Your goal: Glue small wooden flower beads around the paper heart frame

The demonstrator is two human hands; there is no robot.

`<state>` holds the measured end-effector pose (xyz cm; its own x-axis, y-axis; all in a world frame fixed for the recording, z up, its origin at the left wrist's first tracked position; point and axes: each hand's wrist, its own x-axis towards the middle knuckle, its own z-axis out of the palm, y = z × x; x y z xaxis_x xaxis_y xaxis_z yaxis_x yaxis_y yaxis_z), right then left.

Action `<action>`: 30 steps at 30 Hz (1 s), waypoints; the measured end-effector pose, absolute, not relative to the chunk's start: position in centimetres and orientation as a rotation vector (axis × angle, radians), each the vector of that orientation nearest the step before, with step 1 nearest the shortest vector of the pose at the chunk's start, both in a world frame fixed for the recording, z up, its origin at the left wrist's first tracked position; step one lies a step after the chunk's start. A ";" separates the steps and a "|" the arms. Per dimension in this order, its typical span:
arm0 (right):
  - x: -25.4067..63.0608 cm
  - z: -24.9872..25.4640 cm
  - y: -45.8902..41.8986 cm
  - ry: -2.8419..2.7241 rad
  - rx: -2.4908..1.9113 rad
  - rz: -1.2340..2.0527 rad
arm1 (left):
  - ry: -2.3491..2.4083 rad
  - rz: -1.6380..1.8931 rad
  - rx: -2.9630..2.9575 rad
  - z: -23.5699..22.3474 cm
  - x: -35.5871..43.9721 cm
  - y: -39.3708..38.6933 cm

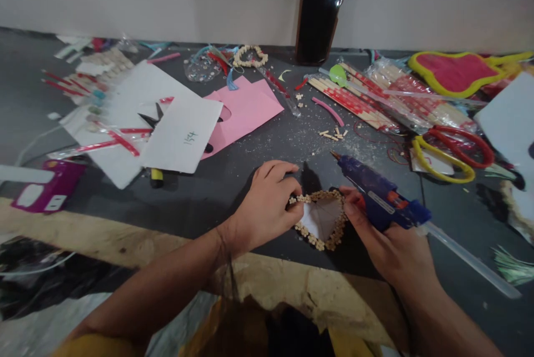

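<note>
Near the table's front edge is a heart-shaped frame (323, 243) bordered with small wooden flower pieces, with a pale inside. My left hand (267, 207) pinches its left side between thumb and fingers. A blue glue gun (375, 193) with an orange trigger area is gripped in my right hand (387, 246). Its nozzle points to the upper left, and a clear glue stick (471, 259) sticks out of its back. Fingertips of my right hand also touch the right edge of the heart-shaped frame.
Beyond my hands lie pink paper (246, 115), a white card (183, 134), short wooden bits (334, 134) and packed sticks (354, 101). Red-and-yellow-handled scissors (454, 151) lie at right. A phone (323, 9) leans on the wall. A purple box (50, 184) sits far left.
</note>
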<state>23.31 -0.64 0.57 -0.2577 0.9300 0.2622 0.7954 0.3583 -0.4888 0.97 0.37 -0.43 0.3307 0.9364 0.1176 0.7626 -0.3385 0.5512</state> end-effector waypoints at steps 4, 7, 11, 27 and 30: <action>23.4 0.5 -0.7 -2.133 -1.509 0.273 | 1.504 0.590 2.191 -0.3 1.0 0.4; 23.4 0.6 -0.7 -2.131 -1.508 0.245 | 1.504 0.582 2.182 -0.2 1.1 0.4; 23.6 0.3 -0.8 -2.116 -1.559 0.320 | 1.498 0.574 2.177 -0.1 1.1 0.4; 23.7 1.2 -0.5 -1.988 -1.607 0.438 | 1.406 0.591 2.272 0.8 -1.2 -0.1; 23.9 1.3 -0.5 -1.974 -1.593 0.424 | 1.416 0.601 2.298 0.9 -1.2 -0.3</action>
<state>23.93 -0.51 1.29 -0.1354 0.9647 0.2260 0.7869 0.2433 -0.5671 -1.24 -0.33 0.87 0.4029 0.9011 0.1606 0.7415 -0.4242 0.5198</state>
